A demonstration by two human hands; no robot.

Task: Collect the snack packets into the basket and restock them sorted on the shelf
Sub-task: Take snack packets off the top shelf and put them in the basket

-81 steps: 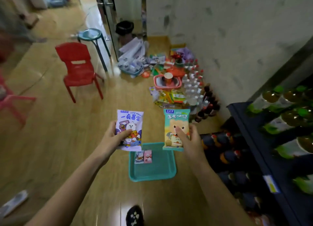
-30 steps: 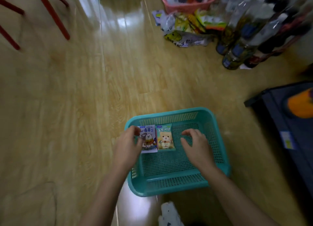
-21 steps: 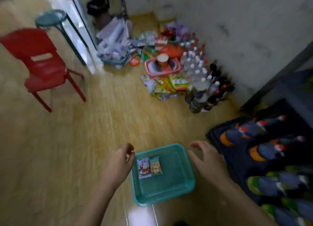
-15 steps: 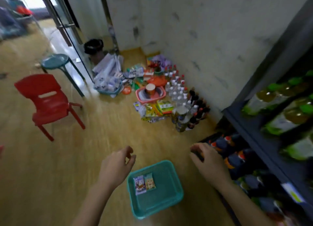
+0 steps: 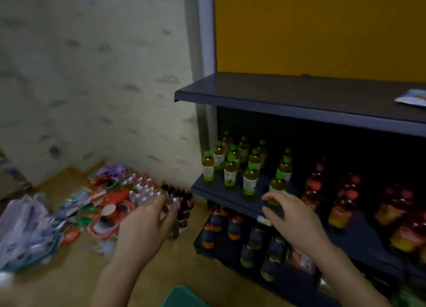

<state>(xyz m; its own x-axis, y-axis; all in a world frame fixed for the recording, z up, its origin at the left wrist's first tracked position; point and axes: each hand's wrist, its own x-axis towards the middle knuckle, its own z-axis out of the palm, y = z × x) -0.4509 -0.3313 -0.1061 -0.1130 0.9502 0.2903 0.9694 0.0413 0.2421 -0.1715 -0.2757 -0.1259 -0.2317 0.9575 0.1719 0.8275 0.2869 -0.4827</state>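
Both of my hands hang in the air with nothing in them. My left hand (image 5: 145, 226) has relaxed fingers above the floor. My right hand (image 5: 291, 217) reaches with spread fingers in front of the dark shelf unit. Only a corner of the teal basket (image 5: 182, 297) shows at the bottom edge; its packets are out of view. The top dark shelf board (image 5: 299, 94) is mostly bare, with one colourful snack packet (image 5: 412, 97) lying at its far right.
Green-capped bottles (image 5: 230, 168) and red drink bottles (image 5: 341, 198) fill the middle shelf, dark bottles (image 5: 232, 230) the lowest one. A heap of packets, a pink basket (image 5: 103, 223) and standing bottles (image 5: 143, 189) lie on the wooden floor by the wall. An orange panel backs the shelf.
My view has lifted from the basket on the floor to the shelves. Both hands left the two packets lying in the basket and rose empty.
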